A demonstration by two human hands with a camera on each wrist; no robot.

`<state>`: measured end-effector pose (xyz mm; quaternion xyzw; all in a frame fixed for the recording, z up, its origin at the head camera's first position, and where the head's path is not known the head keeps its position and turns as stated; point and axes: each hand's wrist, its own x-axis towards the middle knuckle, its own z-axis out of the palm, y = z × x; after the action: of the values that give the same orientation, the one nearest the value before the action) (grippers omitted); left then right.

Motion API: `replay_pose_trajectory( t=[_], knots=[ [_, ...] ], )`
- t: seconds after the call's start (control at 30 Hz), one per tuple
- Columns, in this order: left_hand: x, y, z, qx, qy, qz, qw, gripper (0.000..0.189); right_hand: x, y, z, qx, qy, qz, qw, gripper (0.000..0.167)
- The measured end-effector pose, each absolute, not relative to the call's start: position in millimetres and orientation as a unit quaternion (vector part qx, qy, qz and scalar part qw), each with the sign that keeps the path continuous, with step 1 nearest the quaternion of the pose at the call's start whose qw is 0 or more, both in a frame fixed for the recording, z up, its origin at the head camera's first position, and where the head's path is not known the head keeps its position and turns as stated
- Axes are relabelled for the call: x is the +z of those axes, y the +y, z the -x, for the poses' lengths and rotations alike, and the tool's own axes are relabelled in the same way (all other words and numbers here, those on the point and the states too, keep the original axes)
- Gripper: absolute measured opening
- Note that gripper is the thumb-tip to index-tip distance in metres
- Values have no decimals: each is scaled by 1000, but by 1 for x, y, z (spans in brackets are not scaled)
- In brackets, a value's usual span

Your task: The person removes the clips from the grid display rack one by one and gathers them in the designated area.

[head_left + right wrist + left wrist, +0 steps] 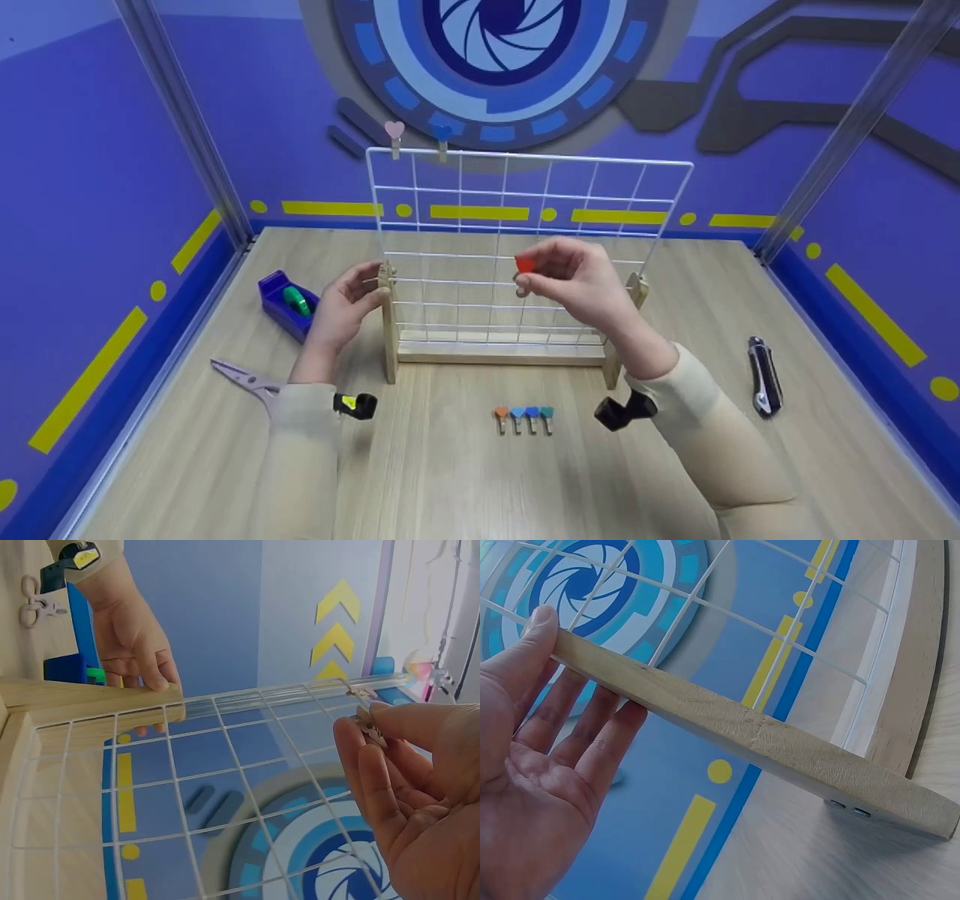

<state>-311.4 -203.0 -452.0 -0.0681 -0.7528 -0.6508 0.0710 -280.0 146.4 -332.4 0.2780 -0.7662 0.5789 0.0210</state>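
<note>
Two clips (394, 131) sat on the top wire (570, 157) of the rack (504, 193) at 11 o'clock, the right hand (581, 285) had a red clip (524, 264) pinched between its fingers (376, 787) near dial centre, and a row of four (532, 414) lay on the worktop (435, 480) at 6. Under a third done, I'd guess. Left hand (339, 315) gripped the post (388, 337) at 9. Top wire looked bare around 12 to 1; knife (763, 375) at 4, well apart.

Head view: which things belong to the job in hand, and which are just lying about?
Seems to belong:
red heart clip in the right hand
wire rack held by the left hand
pink clip and blue clip atop it
four loose clips

Just lying about, apparently:
tape dispenser
scissors
utility knife
</note>
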Motion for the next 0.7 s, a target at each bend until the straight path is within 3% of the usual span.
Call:
replay_pose_trajectory(
  t=[0.43, 0.7],
  knots=[
    [-453, -203, 312, -648, -754, 72, 74, 48, -388, 163, 258, 594, -763, -253, -17, 31],
    [-454, -204, 312, -657, -746, 75, 80, 48, -420, 170, 247, 574, -774, -264, -28, 27]
  ],
)
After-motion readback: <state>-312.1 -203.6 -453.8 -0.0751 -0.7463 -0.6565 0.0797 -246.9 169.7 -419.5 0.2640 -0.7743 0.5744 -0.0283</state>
